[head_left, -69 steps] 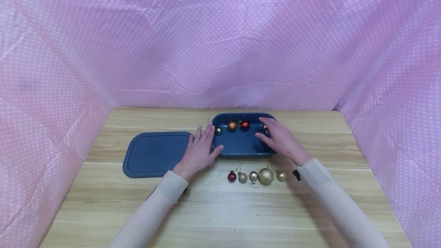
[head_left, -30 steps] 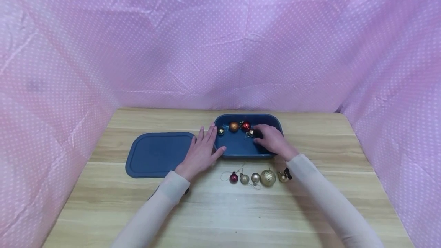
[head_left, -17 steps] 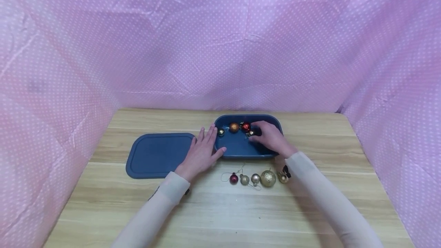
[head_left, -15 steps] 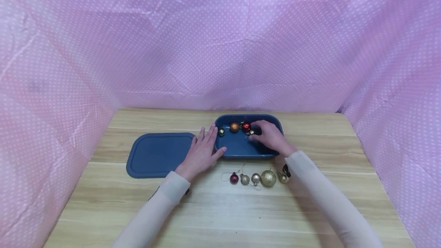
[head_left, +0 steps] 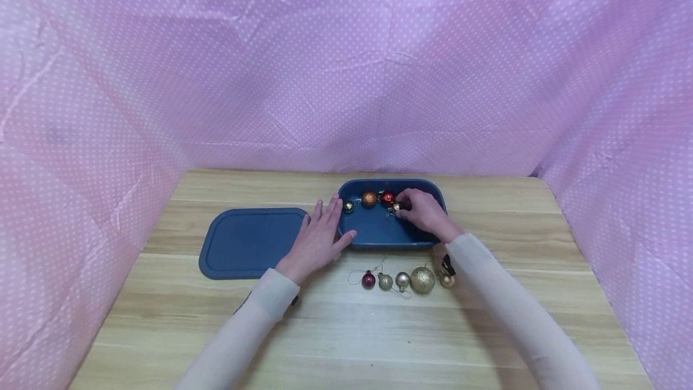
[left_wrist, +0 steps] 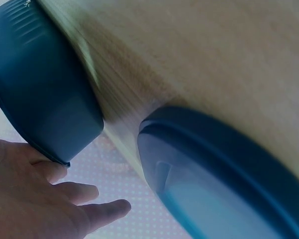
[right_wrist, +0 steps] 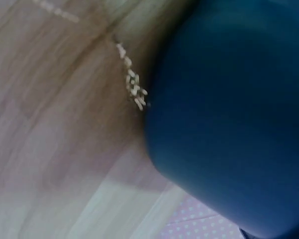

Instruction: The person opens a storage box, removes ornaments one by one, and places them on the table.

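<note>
A blue box stands at the back of the table, several Christmas baubles inside. My right hand reaches into it, thumb and fingertips pinching a small gold bauble. Touching or very near that one is a shiny red bauble; left of it sit a glittery orange bauble and a small gold bauble by the left wall. My left hand rests against the box's left rim, fingers fairly straight. In the left wrist view, its fingers spread beside the box's outer wall.
The blue lid lies flat left of the box. In front of it runs a row: a dark red bauble, smaller gold ones, and a large gold bauble. A beaded cord lies beside the box.
Inside the box, my right hand has moved left, and the small gold bauble has gone from the right end to beside the red one. My left hand has stayed on the rim.
</note>
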Tool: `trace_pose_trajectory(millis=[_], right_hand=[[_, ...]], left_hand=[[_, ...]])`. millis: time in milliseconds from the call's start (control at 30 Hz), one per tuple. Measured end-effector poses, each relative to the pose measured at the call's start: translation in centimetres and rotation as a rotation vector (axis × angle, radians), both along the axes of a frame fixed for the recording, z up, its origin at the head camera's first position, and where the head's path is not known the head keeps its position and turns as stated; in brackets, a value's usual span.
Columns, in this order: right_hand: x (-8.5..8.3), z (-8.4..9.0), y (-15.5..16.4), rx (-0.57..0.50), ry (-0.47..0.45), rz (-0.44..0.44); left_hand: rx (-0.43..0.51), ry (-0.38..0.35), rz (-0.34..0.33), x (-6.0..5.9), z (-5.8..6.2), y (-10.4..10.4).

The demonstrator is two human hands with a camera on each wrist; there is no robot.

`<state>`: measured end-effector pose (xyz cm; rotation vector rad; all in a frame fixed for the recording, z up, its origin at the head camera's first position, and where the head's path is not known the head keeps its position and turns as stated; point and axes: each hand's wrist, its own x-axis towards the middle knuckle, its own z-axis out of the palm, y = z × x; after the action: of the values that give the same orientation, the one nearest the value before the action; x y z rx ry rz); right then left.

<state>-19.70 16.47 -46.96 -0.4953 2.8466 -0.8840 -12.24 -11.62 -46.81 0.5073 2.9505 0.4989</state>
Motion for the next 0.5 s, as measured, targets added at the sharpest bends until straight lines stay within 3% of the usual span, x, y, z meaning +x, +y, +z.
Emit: trace_pose_trajectory(millis=[500], right_hand=[[0.9,1.1,0.6,-0.073,0.05,0.005]], left_hand=[[0.0,-0.006,0.005,0.0,0.1,0.0]])
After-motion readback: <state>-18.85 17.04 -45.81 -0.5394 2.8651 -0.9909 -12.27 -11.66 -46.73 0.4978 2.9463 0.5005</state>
